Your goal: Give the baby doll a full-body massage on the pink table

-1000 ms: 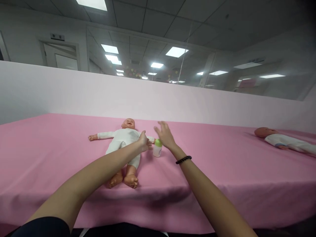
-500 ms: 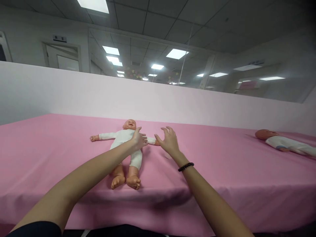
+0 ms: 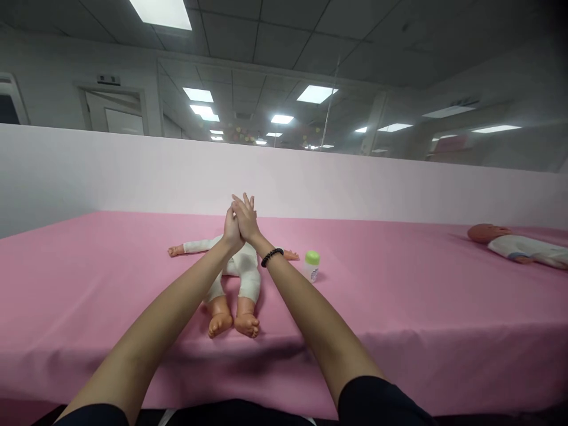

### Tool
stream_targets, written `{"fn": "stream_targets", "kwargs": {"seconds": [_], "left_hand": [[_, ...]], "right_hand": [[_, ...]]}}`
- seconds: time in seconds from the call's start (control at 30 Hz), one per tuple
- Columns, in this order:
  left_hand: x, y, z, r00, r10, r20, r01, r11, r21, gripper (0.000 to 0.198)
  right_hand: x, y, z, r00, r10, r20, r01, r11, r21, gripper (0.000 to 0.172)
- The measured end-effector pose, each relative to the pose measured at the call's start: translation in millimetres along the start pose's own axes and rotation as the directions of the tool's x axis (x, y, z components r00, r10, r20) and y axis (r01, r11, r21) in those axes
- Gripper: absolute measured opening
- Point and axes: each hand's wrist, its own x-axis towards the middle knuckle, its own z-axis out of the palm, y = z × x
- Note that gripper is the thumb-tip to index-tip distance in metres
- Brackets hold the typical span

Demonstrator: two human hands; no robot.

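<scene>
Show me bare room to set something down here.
Free: the cloth between the bottle and the right-hand doll, and left of the middle doll. Crowded: over that doll, where the left hand and right hand meet.

The left hand (image 3: 229, 232) and right hand (image 3: 246, 219) press palm to palm above a baby doll (image 3: 243, 267); a green-capped baby bottle (image 3: 312, 266) stands to their right, a second doll (image 3: 519, 244) well beyond it.

Overhead light panels (image 3: 160, 12) glare white at twelve o'clock, a soft shadow darkens the pink tablecloth (image 3: 421, 284) at six, and wide-angle distortion bows the frame's edges.
</scene>
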Motion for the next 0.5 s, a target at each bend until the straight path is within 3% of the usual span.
{"fn": "stream_targets", "kwargs": {"seconds": [0.13, 0.23, 0.3, 0.4, 0.5], "left_hand": [[3, -16, -45.0, 0.998, 0.057, 0.020, -0.060, 0.955, 0.289, 0.060], [-3, -31, -85.5, 0.994, 0.109, 0.024, -0.102, 0.798, 0.594, 0.051], [-11, -38, -106.0, 0.996, 0.054, 0.074, -0.091, 0.655, 0.750, 0.044], [-23, -45, -120.3, 0.992, -0.048, 0.117, -0.077, 0.499, 0.863, 0.039], [-27, -51, -122.4, 0.977, -0.085, 0.193, -0.126, 0.501, 0.856, 0.045]], "right_hand": [[3, 17, -2, 0.991, 0.114, 0.072, -0.121, 0.988, 0.100, 0.062], [-12, 42, 8, 0.985, 0.110, 0.136, -0.113, 0.993, 0.018, 0.051], [-26, 58, 17, 0.977, 0.094, 0.190, -0.076, 0.992, -0.100, 0.038], [-41, 77, 24, 0.948, -0.003, 0.317, 0.061, 0.983, -0.172, 0.034], [-46, 87, 22, 0.911, 0.032, 0.411, 0.065, 0.973, -0.221, 0.047]]}}
